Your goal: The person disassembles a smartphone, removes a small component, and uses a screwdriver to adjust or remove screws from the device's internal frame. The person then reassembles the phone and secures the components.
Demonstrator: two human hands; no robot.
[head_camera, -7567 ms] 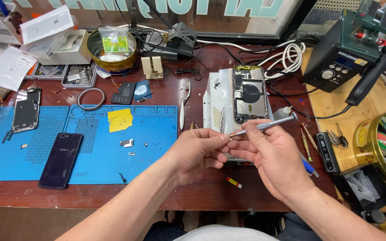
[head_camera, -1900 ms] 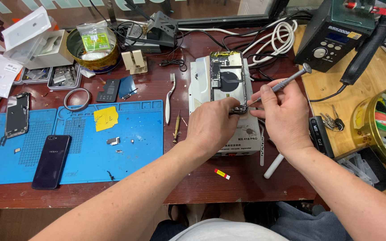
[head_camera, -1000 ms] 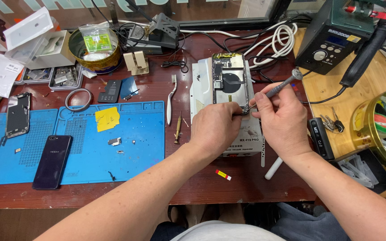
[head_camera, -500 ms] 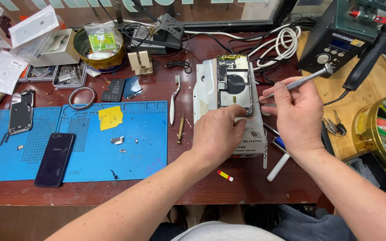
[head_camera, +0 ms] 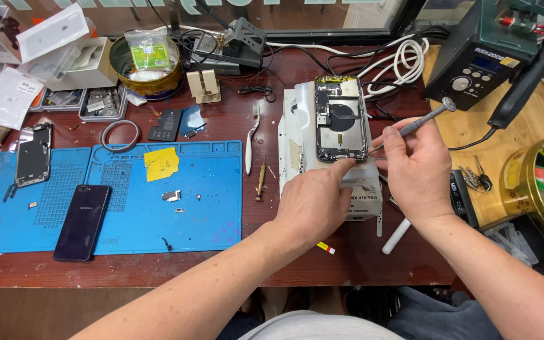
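An opened phone (head_camera: 339, 116) lies with its insides up on a white box (head_camera: 297, 135) at the middle of the red-brown bench. My left hand (head_camera: 313, 201) rests on the box, its forefinger pressing the phone's lower edge. My right hand (head_camera: 413, 170) grips a thin silver screwdriver (head_camera: 420, 123), its tip at the phone's lower right corner, the handle slanting up to the right.
A blue work mat (head_camera: 127, 195) on the left carries a dark phone (head_camera: 83, 220), a yellow note (head_camera: 160, 164) and small parts. A soldering station (head_camera: 483, 53), white cables (head_camera: 404, 60), a round tin (head_camera: 146, 66), boxes and tweezers (head_camera: 252, 141) crowd the bench.
My left hand slid down from the phone's middle to its lower edge. My right hand shifted the screwdriver tip to the lower right corner. The view moved slightly.
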